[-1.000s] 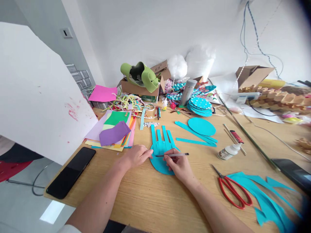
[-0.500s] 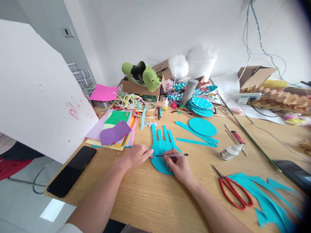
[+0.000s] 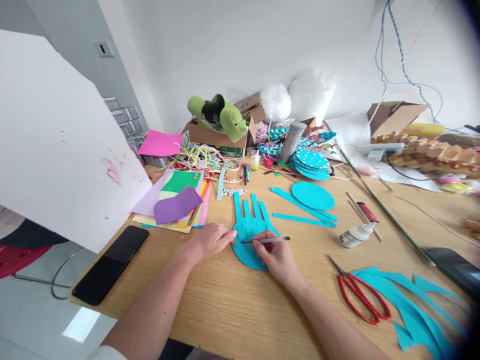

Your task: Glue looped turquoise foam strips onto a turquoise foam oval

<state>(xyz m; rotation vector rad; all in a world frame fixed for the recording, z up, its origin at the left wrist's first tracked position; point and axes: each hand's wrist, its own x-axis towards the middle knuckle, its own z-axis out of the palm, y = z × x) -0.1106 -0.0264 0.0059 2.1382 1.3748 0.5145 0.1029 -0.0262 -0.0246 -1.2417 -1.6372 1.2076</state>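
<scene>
My right hand (image 3: 275,255) grips a slim pen (image 3: 273,240), its tip against a blue paper circle (image 3: 249,255). Several blue paper strips (image 3: 236,206) lie on the circle's upper part and stick out past its far edge like fingers. At the circle's left edge, my left hand (image 3: 213,241) has its fingers closed, with thumb and index fingertip on the paper; the other fingers are partly hidden. Further back to the right lie another blue circle (image 3: 313,195) and loose blue strips (image 3: 304,220).
Red-handled scissors (image 3: 363,297) and blue scraps (image 3: 408,305) lie at right, near a glue bottle (image 3: 355,235). At left are a phone (image 3: 111,265), stacked coloured paper (image 3: 178,205) and a white board (image 3: 71,135). A grey flask (image 3: 292,142) and boxes stand behind.
</scene>
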